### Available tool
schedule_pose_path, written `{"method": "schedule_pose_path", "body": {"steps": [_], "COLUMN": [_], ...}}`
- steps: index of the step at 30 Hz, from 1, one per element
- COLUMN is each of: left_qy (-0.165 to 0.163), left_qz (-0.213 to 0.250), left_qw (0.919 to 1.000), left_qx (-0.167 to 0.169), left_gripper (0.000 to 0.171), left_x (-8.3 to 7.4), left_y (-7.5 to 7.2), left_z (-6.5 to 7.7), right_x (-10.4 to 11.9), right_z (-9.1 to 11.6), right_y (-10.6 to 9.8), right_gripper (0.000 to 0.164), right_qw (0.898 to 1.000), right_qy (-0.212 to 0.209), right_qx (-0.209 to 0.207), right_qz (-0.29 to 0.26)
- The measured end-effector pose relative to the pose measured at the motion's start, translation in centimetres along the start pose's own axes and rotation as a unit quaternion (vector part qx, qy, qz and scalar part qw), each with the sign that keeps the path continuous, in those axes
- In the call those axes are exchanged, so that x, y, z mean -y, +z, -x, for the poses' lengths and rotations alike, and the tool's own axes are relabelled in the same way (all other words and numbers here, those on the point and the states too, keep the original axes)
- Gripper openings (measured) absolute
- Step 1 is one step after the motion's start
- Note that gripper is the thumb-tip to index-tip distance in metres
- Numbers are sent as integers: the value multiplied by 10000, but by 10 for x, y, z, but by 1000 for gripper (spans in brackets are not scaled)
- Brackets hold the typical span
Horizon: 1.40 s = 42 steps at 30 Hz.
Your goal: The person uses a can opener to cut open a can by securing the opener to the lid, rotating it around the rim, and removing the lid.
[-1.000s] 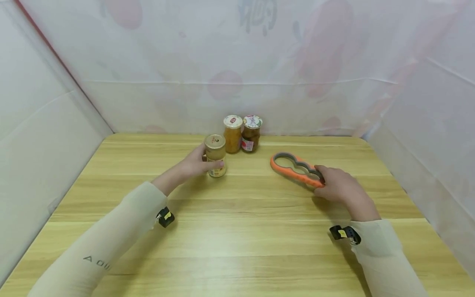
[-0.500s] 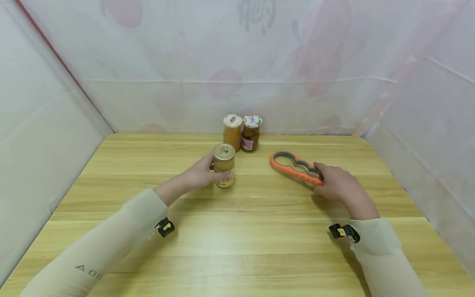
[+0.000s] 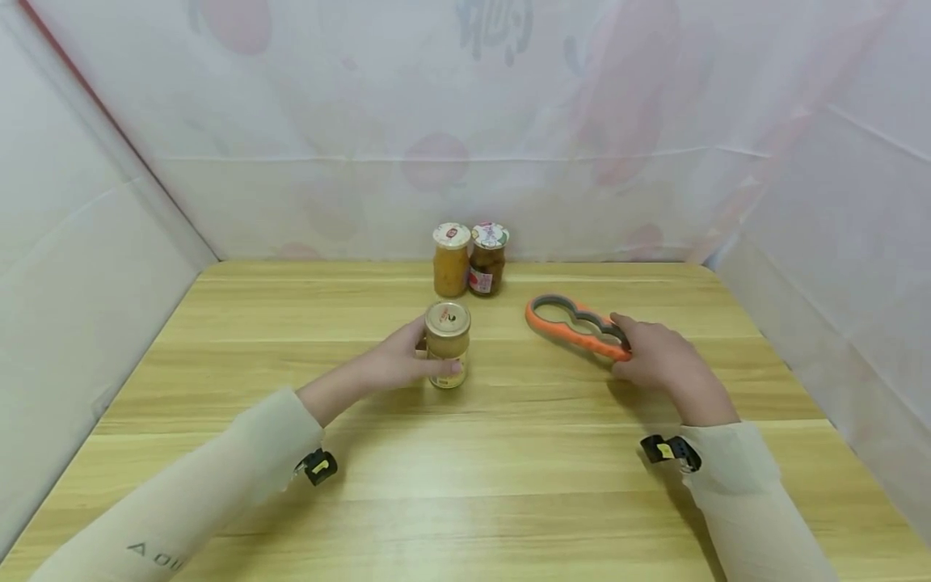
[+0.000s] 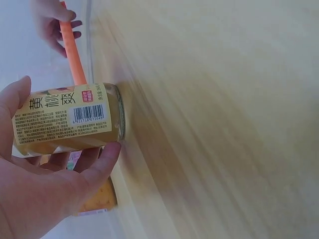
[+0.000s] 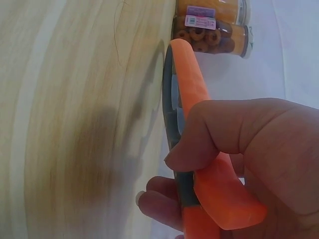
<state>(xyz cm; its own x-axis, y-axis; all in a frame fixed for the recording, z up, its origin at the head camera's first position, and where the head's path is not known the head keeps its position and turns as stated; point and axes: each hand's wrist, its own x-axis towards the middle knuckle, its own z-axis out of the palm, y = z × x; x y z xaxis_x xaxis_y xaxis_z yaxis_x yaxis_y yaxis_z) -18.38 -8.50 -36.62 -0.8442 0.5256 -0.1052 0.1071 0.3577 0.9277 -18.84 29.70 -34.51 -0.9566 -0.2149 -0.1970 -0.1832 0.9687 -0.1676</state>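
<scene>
My left hand (image 3: 396,356) grips a glass jar (image 3: 447,346) with a gold lid, thumb across its front and fingers behind. In the left wrist view the jar's yellow label (image 4: 60,117) with a barcode faces the camera. My right hand (image 3: 665,364) holds one end of an orange jar opener (image 3: 578,333) with grey scalloped inner edges. The right wrist view shows the thumb (image 5: 192,149) pressing the opener's side, with fingers curled beneath. The opener's far end points left, toward the jar, and the two are apart.
Two more lidded jars stand side by side near the back wall: one with orange contents (image 3: 451,271), one with dark round fruit (image 3: 487,271). Pale printed sheeting (image 3: 327,202) encloses the wooden table (image 3: 451,501) at the back and sides. Each wrist wears a small black camera (image 3: 318,466).
The left hand has brought the gold-lidded jar nearer to me and to the right, away from the two back jars. The right hand and opener have hardly moved.
</scene>
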Motion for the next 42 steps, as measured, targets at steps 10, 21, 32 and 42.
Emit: {"method": "schedule_pose_path", "body": {"steps": [10, 21, 32, 42], "left_qy": [22, 343, 553, 558], "left_qz": [-33, 214, 527, 366], "left_qw": [9999, 9985, 9959, 9971], "left_qx": [162, 380, 480, -375], "left_gripper": [72, 70, 62, 72], "left_x": [-5, -4, -27, -20], "left_y": [7, 18, 34, 45], "left_z": [17, 32, 52, 49], "right_x": [2, 3, 6, 40], "right_z": [1, -1, -1, 10], "right_y": [-2, -1, 2, -8], "right_gripper": [84, 86, 78, 72], "right_qw": [10000, 9999, 9993, 9918], "right_qy": [-56, -60, -125, -623], "right_qx": [16, -23, -349, -892], "right_qz": [1, -103, -47, -668]}}
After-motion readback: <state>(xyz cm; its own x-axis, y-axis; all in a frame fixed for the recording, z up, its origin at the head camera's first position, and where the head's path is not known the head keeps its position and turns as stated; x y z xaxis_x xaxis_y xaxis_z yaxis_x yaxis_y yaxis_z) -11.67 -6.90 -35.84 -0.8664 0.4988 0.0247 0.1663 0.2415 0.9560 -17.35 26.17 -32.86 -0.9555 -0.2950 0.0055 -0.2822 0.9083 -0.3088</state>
